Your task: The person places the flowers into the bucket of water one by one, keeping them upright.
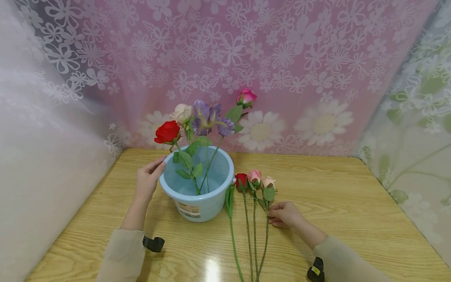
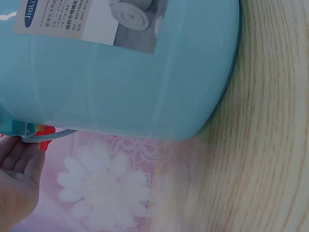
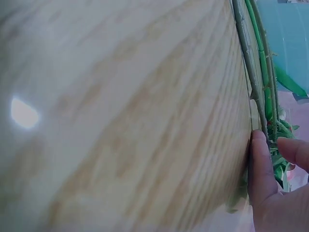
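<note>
My left hand grips the rim of a light blue bucket at its left side; in the left wrist view the fingers meet the rim by the handle. Standing in the bucket are a red rose, a cream flower, a purple iris and a pink rose. At the right, my right hand pinches the stem of a pale peach rose lying on the table. In the right wrist view, thumb and finger stand either side of the stem.
Left of the peach rose lie a pink rose, a dark red rose and a green-leaved stem, close to the bucket. The wooden table ends at a floral curtain behind, with more curtain at both sides.
</note>
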Motion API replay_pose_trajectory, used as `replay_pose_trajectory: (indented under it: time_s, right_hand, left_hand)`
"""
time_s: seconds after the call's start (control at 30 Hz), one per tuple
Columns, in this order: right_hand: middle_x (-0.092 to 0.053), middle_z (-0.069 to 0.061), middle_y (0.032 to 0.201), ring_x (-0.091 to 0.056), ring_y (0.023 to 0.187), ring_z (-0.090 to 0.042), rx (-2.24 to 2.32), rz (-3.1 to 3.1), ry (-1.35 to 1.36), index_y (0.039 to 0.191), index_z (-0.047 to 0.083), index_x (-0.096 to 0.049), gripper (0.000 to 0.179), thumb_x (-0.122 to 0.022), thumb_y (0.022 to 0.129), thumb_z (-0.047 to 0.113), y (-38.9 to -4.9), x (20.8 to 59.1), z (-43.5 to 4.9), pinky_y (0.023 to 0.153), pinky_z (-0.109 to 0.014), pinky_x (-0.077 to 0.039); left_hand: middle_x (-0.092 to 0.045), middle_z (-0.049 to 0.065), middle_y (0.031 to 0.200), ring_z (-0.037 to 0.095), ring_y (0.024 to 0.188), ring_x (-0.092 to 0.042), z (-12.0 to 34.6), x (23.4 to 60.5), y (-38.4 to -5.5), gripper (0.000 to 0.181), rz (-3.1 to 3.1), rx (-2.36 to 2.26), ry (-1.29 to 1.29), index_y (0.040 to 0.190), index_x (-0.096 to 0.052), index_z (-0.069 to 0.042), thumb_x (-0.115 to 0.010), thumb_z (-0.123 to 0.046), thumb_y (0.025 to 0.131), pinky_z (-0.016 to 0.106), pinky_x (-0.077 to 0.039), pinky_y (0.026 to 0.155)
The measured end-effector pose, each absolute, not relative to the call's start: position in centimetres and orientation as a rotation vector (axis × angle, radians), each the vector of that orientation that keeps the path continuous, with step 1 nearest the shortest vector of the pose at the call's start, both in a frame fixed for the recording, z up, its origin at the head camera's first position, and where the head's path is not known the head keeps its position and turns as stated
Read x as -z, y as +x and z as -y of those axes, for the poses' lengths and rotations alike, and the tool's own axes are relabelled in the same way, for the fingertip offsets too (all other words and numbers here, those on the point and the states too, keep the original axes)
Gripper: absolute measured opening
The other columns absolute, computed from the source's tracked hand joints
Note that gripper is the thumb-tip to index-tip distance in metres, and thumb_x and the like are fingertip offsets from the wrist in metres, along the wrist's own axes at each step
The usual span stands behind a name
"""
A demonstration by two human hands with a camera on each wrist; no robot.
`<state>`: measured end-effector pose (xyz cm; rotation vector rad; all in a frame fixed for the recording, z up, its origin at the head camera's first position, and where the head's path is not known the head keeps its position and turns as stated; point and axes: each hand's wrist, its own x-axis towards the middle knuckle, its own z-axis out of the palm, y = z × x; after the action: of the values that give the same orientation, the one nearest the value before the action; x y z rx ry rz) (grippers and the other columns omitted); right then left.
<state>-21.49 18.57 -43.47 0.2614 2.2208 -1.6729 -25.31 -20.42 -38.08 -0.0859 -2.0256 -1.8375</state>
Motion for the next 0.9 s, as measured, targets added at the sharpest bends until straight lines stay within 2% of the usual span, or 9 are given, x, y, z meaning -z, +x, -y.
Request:
replay_pose_trajectory:
  time_s: [0.9]
  right_hand:
    - [-0.058, -0.01, 0.073, -0.058, 0.059, -0.014, 1.729, -2.246, 0.314, 0.101, -0.012, -0.05, 0.023, -0.055, 0.082, 0.0, -21.67, 43.98, -18.58, 0.055, -0.026, -0.051]
  left_hand:
    - [-0.057, 0.017, 0.111, 0.001, 0.09, -0.056, 20.49, 38.15, -25.39, 0.033, 2.024, 1.834, -0.099, 0.112, -0.059, 0.004, -0.059, -0.015, 0.086, 0.015, -0.045, 0.075]
